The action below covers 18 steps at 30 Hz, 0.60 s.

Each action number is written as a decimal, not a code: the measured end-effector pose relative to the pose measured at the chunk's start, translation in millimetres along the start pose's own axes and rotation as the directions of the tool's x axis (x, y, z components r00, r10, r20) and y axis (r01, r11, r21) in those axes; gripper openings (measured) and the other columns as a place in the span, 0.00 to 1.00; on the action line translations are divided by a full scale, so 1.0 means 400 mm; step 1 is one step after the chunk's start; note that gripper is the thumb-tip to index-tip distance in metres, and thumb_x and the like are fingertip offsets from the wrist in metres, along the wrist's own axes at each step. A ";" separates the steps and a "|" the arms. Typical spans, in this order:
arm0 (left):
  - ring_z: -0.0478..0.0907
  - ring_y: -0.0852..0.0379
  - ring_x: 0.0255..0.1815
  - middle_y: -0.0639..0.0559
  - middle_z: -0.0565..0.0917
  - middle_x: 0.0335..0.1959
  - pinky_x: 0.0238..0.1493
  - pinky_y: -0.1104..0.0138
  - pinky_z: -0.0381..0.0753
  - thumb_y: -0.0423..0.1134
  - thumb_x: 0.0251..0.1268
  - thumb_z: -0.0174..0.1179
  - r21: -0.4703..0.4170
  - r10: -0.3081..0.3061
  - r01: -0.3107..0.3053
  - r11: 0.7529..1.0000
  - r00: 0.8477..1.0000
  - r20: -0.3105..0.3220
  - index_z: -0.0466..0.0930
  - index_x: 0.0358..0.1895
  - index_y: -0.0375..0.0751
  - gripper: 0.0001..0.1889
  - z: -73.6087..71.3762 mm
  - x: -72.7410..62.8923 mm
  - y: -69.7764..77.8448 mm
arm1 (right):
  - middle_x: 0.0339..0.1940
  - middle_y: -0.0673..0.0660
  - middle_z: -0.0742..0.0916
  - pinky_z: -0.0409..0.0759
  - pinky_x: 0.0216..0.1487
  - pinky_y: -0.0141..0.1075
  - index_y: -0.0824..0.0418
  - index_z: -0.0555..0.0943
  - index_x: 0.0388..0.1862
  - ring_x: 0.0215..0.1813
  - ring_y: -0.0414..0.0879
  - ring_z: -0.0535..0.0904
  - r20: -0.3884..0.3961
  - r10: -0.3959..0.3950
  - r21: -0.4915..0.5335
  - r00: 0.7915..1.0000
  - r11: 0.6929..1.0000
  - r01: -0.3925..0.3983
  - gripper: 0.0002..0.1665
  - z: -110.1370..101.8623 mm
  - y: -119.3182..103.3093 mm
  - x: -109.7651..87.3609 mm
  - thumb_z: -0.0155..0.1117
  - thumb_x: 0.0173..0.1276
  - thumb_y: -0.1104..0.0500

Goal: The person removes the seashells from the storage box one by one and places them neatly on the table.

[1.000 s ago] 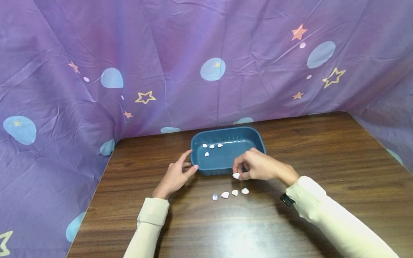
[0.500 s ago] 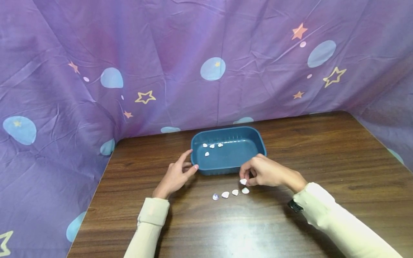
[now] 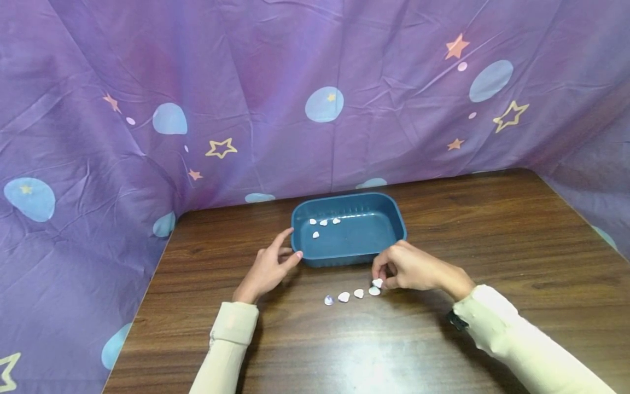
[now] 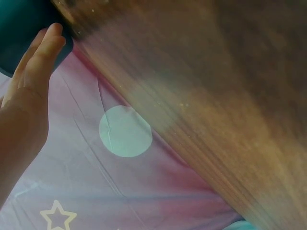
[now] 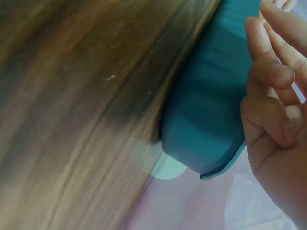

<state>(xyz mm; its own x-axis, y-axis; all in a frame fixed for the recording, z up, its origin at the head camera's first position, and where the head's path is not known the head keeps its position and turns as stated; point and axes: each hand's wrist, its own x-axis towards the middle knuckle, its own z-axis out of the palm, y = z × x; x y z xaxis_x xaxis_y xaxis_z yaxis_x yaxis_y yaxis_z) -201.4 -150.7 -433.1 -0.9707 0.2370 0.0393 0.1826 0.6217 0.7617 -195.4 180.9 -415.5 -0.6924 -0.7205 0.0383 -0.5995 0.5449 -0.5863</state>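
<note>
In the head view my right hand pinches a small white seashell between thumb and fingertips, low over the table in front of the bin. Right below it lies the right-end shell of a short row; the held one partly overlaps it in this view. My left hand rests with spread fingers against the left end of the blue plastic bin, its thumb at the front corner. The left wrist view also shows these extended fingers beside the bin's wall. Curled fingers of the right hand show in the right wrist view.
Inside the bin several white shells lie toward its left side. The row on the table continues left with two white shells and a purplish one. A purple patterned cloth hangs behind the wooden table.
My right hand has moved right and toward the front edge with the pinched seashell, from beside the bin's front wall to the row's right end. My left hand has stayed in place.
</note>
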 end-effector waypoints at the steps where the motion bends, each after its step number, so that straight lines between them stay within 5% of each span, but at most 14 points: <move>1: 0.86 0.40 0.55 0.36 0.86 0.56 0.66 0.46 0.79 0.48 0.70 0.62 0.000 -0.002 0.002 1.000 1.000 0.000 0.59 0.78 0.49 0.36 0.000 0.000 0.000 | 0.22 0.39 0.85 0.71 0.26 0.25 0.48 0.86 0.26 0.21 0.29 0.70 0.003 -0.001 -0.002 1.000 1.000 0.001 0.13 0.001 0.001 -0.002 0.78 0.50 0.65; 18: 0.87 0.42 0.54 0.37 0.87 0.55 0.63 0.48 0.81 0.48 0.70 0.62 0.009 0.000 0.000 1.000 1.000 -0.004 0.59 0.78 0.50 0.36 0.003 0.003 -0.007 | 0.19 0.37 0.83 0.75 0.33 0.25 0.47 0.84 0.26 0.25 0.26 0.74 0.029 0.002 -0.033 1.000 0.999 -0.001 0.15 0.008 0.040 -0.035 0.75 0.47 0.68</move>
<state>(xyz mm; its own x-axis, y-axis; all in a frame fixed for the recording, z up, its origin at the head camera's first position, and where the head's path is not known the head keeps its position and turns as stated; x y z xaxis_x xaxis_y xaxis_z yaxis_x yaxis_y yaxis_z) -203.1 -151.4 -435.8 -0.9713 0.2340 0.0424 0.1843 0.6282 0.7559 -194.0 198.3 -427.9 -0.6817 -0.7315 0.0139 -0.6119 0.5596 -0.5589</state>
